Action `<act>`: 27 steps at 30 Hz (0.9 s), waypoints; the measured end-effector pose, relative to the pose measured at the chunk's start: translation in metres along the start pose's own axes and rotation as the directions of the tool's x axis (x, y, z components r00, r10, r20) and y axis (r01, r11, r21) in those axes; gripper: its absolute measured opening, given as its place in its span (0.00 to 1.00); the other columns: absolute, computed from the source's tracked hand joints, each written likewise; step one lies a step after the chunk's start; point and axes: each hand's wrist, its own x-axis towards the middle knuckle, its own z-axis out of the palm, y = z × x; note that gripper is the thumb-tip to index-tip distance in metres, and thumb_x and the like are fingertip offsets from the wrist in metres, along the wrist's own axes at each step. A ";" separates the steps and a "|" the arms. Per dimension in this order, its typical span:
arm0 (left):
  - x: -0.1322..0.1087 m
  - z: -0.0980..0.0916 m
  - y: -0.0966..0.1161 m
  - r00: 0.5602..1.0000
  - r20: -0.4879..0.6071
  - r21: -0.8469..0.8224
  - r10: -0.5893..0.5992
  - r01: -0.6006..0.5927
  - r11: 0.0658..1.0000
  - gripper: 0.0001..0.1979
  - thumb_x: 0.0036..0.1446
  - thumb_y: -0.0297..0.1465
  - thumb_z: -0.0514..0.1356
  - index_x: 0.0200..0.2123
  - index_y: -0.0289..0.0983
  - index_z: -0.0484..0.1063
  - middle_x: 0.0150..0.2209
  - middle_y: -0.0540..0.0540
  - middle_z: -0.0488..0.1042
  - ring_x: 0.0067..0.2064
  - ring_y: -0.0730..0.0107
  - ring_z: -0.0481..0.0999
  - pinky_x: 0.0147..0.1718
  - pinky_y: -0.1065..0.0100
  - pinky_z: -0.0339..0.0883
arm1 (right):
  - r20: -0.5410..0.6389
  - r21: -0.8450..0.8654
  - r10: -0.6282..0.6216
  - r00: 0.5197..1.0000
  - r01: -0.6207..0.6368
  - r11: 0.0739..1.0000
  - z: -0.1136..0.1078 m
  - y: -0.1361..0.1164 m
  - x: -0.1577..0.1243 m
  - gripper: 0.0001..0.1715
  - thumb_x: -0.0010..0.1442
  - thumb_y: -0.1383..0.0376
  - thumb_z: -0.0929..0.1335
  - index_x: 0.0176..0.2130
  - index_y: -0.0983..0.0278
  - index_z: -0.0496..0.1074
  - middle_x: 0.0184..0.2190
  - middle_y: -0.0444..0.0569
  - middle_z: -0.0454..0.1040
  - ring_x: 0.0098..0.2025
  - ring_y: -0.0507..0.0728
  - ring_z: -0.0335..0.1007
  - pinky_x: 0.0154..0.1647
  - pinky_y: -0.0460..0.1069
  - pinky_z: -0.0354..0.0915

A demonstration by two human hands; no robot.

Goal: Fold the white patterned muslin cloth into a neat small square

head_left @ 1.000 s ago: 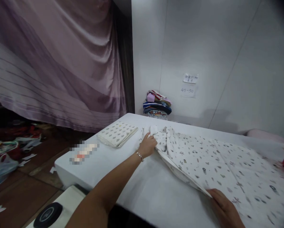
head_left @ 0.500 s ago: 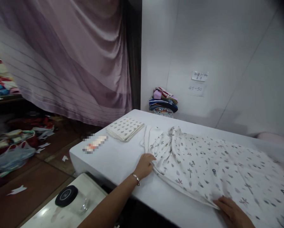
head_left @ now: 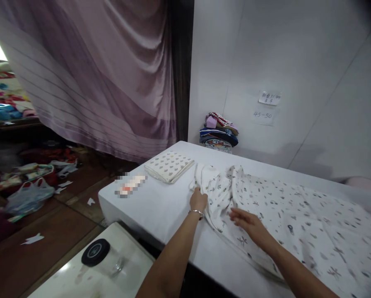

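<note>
A large white cloth (head_left: 275, 219) printed with small plants and shapes lies spread over the right part of the white table. Its left end is bunched into folds. My left hand (head_left: 198, 200), with a bracelet at the wrist, is closed on the cloth's left edge; its fingertips are partly hidden. Just right of the folds, my right hand (head_left: 246, 221) is over the cloth with fingers stretched out and nothing in them. Beyond my left hand lies a folded cream cloth (head_left: 169, 166) with a grey leaf-like print.
The white table (head_left: 160, 203) carries a small pixelated item (head_left: 131, 186) at its left. A clear jar with a black lid (head_left: 95, 251) lies on a lower white surface. Folded fabrics (head_left: 219, 131) are stacked by the wall. Left are a hanging curtain (head_left: 126, 82) and a plastic bag (head_left: 30, 198).
My right hand has let go of the cloth's near edge and moved left and away from me, to the folds. My left hand has shifted farther along the left edge. The view has turned slightly left.
</note>
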 end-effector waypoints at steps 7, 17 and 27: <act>-0.050 -0.015 0.009 0.954 -0.170 -0.110 0.246 -0.267 0.957 0.17 0.50 0.24 0.54 0.45 0.39 0.67 0.45 0.43 0.74 0.45 0.62 0.72 0.43 0.64 0.65 | 0.030 0.450 0.236 0.971 -0.224 0.865 0.066 -0.025 0.112 0.10 0.54 0.59 0.69 0.32 0.64 0.69 0.25 0.45 0.72 0.25 0.50 0.69 0.28 0.46 0.68; -0.064 -0.011 -0.023 0.909 0.403 -0.865 -0.107 0.417 0.278 0.22 0.57 0.49 0.48 0.38 0.37 0.67 0.39 0.42 0.75 0.39 0.62 0.75 0.39 0.61 0.69 | -0.048 0.394 0.179 0.983 -0.146 0.908 0.076 -0.006 0.104 0.18 0.50 0.61 0.70 0.41 0.64 0.70 0.30 0.48 0.77 0.28 0.55 0.72 0.26 0.47 0.66; -0.057 -0.018 -0.012 0.707 0.682 -0.728 0.187 0.682 0.073 0.31 0.55 0.53 0.45 0.42 0.33 0.71 0.38 0.37 0.77 0.45 0.54 0.75 0.45 0.51 0.67 | 0.150 0.370 0.155 0.977 -0.201 0.907 0.056 -0.021 0.054 0.19 0.50 0.60 0.69 0.42 0.63 0.70 0.32 0.47 0.77 0.32 0.56 0.73 0.31 0.48 0.68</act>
